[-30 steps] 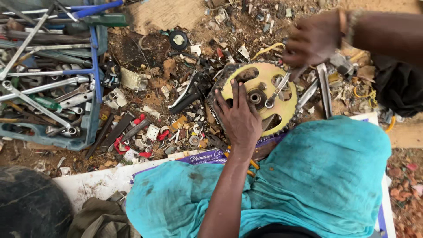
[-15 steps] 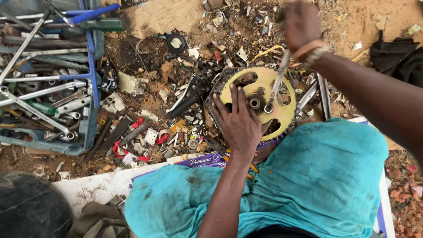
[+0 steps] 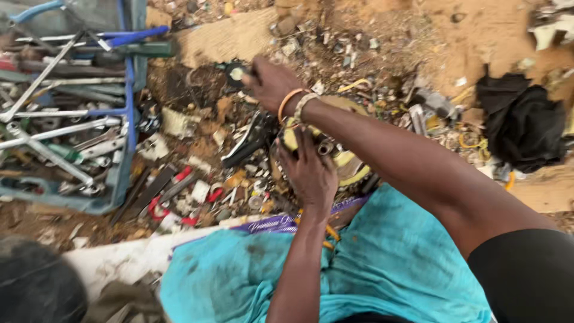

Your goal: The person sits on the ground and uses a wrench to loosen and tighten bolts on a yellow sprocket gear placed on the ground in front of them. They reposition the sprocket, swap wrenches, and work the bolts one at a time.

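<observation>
1. Head view, looking straight down: a person sits on dirt ground [image 3: 251, 36] littered with metal scrap, a teal cloth [image 3: 388, 269] spread over the lap.
2. Left hand [image 3: 310, 173] lies flat, fingers spread, pressing on a round yellow metal disc [image 3: 350, 161] with cut-out slots. The disc sits on the ground just beyond the cloth, mostly hidden by both arms.
3. Right hand [image 3: 269, 81], with orange and pale bracelets at the wrist, reaches across the disc toward the scrap beyond. Its fingers look curled, but blur hides whether they grip anything, so I cannot tell.
4. Small dark round part [image 3: 236, 73] lies just beside the right hand's fingertips.
5. Blue plastic crate [image 3: 125, 119] at far left holds long spanners and rods, well apart from both hands.
6. Black cloth [image 3: 520, 122] lies crumpled at far right.
7. Judged step: the disc is being held steady while the other hand fetches a piece or tool. That reach calls for a firm pinch among loose clutter, with the disc kept from shifting.
</observation>
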Available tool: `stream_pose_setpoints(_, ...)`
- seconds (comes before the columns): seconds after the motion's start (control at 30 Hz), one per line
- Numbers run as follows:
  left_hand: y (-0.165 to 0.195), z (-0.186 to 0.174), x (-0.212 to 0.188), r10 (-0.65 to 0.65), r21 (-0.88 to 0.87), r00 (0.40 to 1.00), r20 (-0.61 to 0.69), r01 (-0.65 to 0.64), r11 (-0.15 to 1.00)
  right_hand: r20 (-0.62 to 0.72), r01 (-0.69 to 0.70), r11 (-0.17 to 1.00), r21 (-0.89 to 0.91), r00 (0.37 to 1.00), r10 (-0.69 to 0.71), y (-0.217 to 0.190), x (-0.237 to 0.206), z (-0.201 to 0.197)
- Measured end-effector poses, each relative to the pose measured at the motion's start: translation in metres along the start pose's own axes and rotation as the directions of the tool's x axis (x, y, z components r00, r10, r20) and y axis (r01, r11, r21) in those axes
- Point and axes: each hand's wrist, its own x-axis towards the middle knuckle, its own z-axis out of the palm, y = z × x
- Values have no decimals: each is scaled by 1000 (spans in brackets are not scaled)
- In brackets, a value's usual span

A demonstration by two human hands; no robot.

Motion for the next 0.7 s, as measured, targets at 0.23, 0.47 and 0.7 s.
stream_pose_setpoints(0.23, -14, 9, -10, -52, -91, 999, -6, 51, 995, -129, -119, 975, 188, 981, 144, 25, -23, -10)
stream_pose_setpoints(0.47, -26, 11, -6, 46, -19, 999, 7, -46, 999, -287, -75, 838, 540, 920, 267, 79, -52, -51)
stream_pose_setpoints(0.7, 31, -12, -73, -559, -437, 801, 214, 590, 679, -403, 296, 319, 900, 846, 351, 71, -46, -90)
